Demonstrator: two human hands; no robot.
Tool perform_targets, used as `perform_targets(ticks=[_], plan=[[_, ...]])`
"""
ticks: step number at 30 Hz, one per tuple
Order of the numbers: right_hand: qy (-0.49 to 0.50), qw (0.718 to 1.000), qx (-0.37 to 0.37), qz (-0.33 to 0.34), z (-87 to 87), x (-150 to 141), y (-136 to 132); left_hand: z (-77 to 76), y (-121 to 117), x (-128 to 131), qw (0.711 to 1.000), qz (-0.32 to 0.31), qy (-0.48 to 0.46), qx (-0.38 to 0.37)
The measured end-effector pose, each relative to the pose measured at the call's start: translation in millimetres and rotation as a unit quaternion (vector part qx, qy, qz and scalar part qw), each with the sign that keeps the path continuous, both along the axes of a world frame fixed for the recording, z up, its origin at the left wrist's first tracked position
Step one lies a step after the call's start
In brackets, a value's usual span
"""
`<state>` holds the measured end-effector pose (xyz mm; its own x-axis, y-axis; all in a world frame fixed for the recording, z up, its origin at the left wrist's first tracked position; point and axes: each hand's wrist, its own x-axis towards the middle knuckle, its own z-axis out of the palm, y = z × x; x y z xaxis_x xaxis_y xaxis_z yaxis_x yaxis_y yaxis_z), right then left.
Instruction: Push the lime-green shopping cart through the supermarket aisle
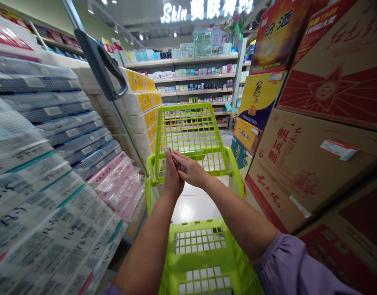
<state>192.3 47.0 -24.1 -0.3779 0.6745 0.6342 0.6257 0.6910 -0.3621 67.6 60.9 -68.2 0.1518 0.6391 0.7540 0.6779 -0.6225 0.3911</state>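
My left hand [173, 177] and my right hand [193, 170] are pressed together in front of me, above the green shopping cart [191, 225]. A small greyish-brown thing [179, 165] shows between the palms, too covered to name. The left hand's fingers point up along it, while the right hand's fingers close over it from the other side. Just beyond the hands stands the raised grid flap [190, 119] of the cart. A metal pole with a dark grey handle [99, 63] rises along the cart's left side.
Stacked wrapped packs [50, 196] and white-and-yellow paper bundles [142, 106] line the left. Liquor cartons [317, 151] are piled close along the right. Straight ahead, a shelf of boxed skin-care goods [200, 76] crosses the aisle's end; tiled floor [190, 207] shows through the cart.
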Motion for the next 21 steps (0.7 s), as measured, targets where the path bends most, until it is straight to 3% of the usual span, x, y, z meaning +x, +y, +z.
perform_targets(ticks=[3, 5, 8, 10, 16, 21], plan=[[0.007, 0.999, 0.015, -0.028, 0.9, 4.4, 4.5, -0.3, 1.5, -3.1, 0.999, -0.014, 0.015, 0.045], [0.014, 0.996, 0.04, -0.076, 1.8, 12.7, 9.3, 1.2, 1.7, -4.9, 0.998, 0.011, 0.037, 0.053], [0.009, 0.984, 0.061, -0.164, -0.7, 22.8, 15.0, 3.5, 1.0, -5.3, 0.991, 0.087, 0.099, -0.003], [-0.019, 0.98, 0.062, -0.185, -4.6, 23.1, 15.9, 4.5, -0.4, -4.4, 0.982, 0.126, 0.138, -0.037], [-0.082, 0.987, 0.052, -0.125, -11.6, 11.4, 11.4, 7.3, -5.5, -4.8, 0.972, 0.146, 0.179, -0.039], [0.025, 0.996, 0.078, -0.029, -13.4, 13.2, 13.7, 7.2, -3.9, -6.5, 0.973, 0.155, 0.171, -0.026]])
